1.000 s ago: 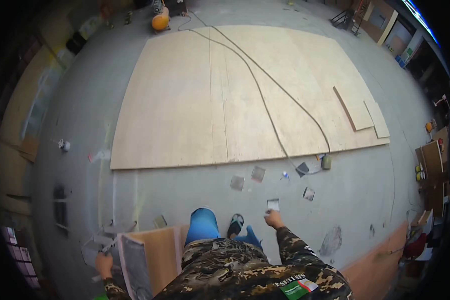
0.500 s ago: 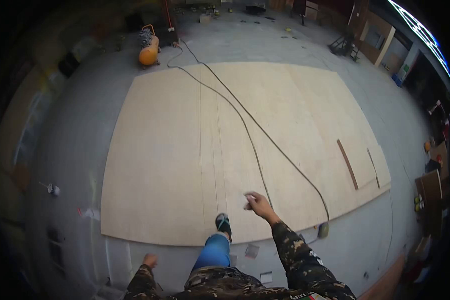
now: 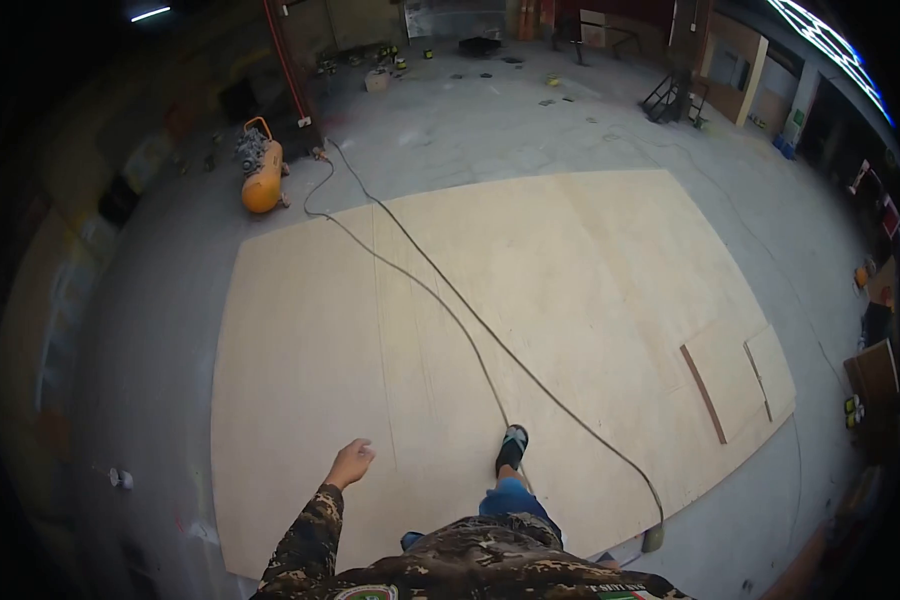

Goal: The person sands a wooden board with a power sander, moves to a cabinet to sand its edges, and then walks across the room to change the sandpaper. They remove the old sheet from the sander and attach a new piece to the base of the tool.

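Observation:
My left hand hangs over the left part of a large pale plywood sheet, its fingers loosely apart and nothing held. My right hand is out of sight. One foot in a dark sandal rests on the plywood beside a long dark hose. The hose runs in two lines across the wood and bends down at the right to a greenish object at the sheet's near edge.
An orange air compressor stands beyond the far left corner, beside a dark post. Smaller boards lie on the sheet's right side. A white container sits on the floor at left. Boards and gear line the right wall.
The view has moved forward over the plywood. My left hand has come up and forward over the wood, while my right hand has left the view. A foot now rests farther right, by the hose.

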Tool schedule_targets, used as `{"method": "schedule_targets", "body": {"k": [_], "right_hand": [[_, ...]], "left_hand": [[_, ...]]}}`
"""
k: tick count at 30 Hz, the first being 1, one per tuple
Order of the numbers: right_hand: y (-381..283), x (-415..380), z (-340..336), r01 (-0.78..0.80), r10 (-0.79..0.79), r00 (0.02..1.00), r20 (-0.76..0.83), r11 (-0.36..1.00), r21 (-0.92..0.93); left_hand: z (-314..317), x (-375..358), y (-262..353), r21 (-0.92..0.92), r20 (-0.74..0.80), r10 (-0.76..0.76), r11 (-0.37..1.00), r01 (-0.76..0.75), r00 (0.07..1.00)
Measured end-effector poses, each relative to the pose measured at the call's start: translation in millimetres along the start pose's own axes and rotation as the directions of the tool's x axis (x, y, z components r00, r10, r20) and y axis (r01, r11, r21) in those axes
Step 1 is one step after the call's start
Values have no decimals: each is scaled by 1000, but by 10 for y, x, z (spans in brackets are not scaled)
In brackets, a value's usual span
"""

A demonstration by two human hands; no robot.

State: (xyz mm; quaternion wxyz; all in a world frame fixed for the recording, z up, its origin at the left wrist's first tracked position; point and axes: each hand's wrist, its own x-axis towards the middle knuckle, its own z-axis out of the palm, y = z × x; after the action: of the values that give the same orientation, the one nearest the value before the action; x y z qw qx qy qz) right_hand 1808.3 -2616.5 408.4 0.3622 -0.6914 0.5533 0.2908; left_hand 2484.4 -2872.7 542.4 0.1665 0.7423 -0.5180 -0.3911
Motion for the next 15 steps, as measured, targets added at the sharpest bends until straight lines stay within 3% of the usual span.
{"method": "schedule_targets", "body": {"k": [1, 2, 3, 4, 5, 6, 7, 8, 9, 11, 14, 15], "right_hand": [[42, 253, -187, 8, -8, 1000, -2, 999, 42], [74, 548, -437, 25, -25, 1000, -7, 998, 64], [103, 882, -719, 63, -62, 998, -9, 997, 52], [118, 1244, -1051, 121, -121, 992, -18, 993, 12], [143, 1665, -1453, 181, -183, 982, -44, 983, -40], [153, 2113, -1962, 209, -210, 972, -103, 978, -21], [55, 2404, -2723, -218, 266, 963, 51, 648, 730], [170, 2951, -3100, 73, 236, 902, -362, 743, 666], [42, 3185, -3831, 159, 318, 811, -491, 689, 708], [-294, 3260, -5447, 228, 294, 800, -524, 659, 717], [-323, 3992, -6784, 335, 222, 745, -629, 691, 640], [-344, 4204, -7086, 333, 218, 747, -628, 695, 638]], "left_hand": [[126, 227, -334, -18, -30, -42, 999, 41, 999], [172, 272, -354, -297, -7, -212, 934, 200, 977], [228, 297, -370, -490, 50, -522, 730, 476, 851], [232, 260, -525, -112, 197, -444, 876, 470, 874], [223, 261, -653, 261, 358, -407, 908, 328, 840], [206, 269, -596, 486, 446, -258, 874, 10, 857], [240, 258, -569, 625, 560, -134, 716, -311, 818], [324, 336, -899, 440, 611, 56, 806, -397, 790], [412, 431, -953, 411, 614, 83, 815, -409, 785], [512, 708, -769, 421, 578, 51, 836, -352, 814], [560, 1408, -652, 425, 543, 112, 818, -388, 832], [503, 1726, -610, 437, 552, 34, 839, -324, 833]]}}
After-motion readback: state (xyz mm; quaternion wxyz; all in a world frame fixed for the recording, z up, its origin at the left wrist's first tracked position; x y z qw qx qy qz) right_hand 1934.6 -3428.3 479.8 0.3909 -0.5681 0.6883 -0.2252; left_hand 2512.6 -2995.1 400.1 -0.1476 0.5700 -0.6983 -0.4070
